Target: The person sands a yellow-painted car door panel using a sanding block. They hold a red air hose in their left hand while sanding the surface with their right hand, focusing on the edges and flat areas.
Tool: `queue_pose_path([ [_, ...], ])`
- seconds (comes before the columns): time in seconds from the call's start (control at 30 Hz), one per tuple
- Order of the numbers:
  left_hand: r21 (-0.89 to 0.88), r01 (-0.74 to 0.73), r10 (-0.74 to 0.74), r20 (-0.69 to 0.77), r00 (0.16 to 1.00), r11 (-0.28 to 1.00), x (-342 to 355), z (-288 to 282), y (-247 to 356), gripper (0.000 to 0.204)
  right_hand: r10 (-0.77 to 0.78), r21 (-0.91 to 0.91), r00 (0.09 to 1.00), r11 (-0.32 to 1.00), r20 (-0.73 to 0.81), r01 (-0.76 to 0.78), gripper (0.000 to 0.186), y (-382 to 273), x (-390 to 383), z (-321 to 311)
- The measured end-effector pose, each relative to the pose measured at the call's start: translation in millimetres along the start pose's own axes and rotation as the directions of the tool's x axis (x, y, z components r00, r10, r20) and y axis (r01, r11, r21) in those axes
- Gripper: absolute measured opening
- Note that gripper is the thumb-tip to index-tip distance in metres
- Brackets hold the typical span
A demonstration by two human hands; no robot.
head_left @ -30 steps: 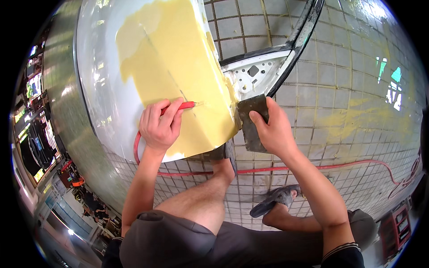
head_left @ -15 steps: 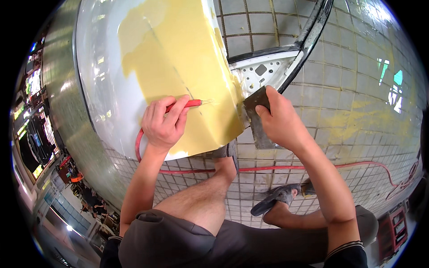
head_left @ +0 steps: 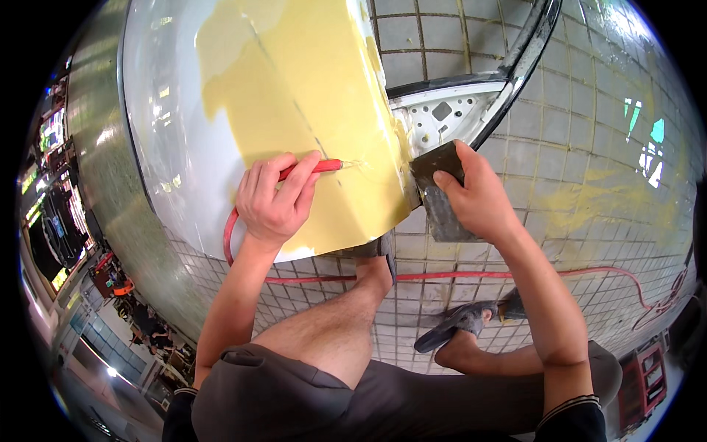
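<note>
The left hand [head_left: 276,202] is over the near part of the white door [head_left: 173,140], its fingers curled and pinching the red tube [head_left: 329,166], whose end sticks out to their right, over the yellow patch [head_left: 294,70]. Just past that end lie thin pale streaks; whether they are marks on the patch is hard to make out, as is whether the tube touches it. The right hand [head_left: 482,195] grips the dark block [head_left: 448,217] by its right side, thumb on the upper face; the other fingers are mostly hidden, so how they sit cannot be told. The block stands tilted off the door's right edge, near the holed panel [head_left: 440,118]; contact there is unclear. Left of the left wrist the red hose [head_left: 464,275] bends down toward the person, is covered by the left forearm, and shows again on the tiled floor [head_left: 563,140], running right behind the right forearm. The door and its black frame [head_left: 526,55] are cut off at the far edge.
</note>
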State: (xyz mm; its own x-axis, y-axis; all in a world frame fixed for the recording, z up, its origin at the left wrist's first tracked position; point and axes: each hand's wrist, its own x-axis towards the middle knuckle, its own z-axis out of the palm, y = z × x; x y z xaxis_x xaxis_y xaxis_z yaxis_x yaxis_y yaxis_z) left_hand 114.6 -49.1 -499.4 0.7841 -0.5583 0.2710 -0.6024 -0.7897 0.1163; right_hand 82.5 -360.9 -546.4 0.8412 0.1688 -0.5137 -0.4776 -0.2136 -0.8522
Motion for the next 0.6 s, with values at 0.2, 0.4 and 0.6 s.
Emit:
queue_pose_path([
  [0.2, 0.005, -0.011, 0.012, -0.01, 1.0, 1.0, 0, 2, -1, 0.025, -0.032, -0.039, 0.997, 0.999, -0.064, 0.03, 0.018, -8, -1, 11],
  [0.4, -0.002, 0.001, -0.001, 0.008, 1.0, 1.0, -1, 0, -2, 0.025, -0.063, -0.019, 0.998, 0.998, 0.021, 0.064, 0.025, 6, 4, 3],
  [0.6, 0.011, -0.002, 0.002, -0.006, 1.0, 1.0, 0, 1, -1, 0.024, -0.118, 0.123, 0.993, 0.985, -0.018, 0.119, 0.026, 22, 2, 10],
])
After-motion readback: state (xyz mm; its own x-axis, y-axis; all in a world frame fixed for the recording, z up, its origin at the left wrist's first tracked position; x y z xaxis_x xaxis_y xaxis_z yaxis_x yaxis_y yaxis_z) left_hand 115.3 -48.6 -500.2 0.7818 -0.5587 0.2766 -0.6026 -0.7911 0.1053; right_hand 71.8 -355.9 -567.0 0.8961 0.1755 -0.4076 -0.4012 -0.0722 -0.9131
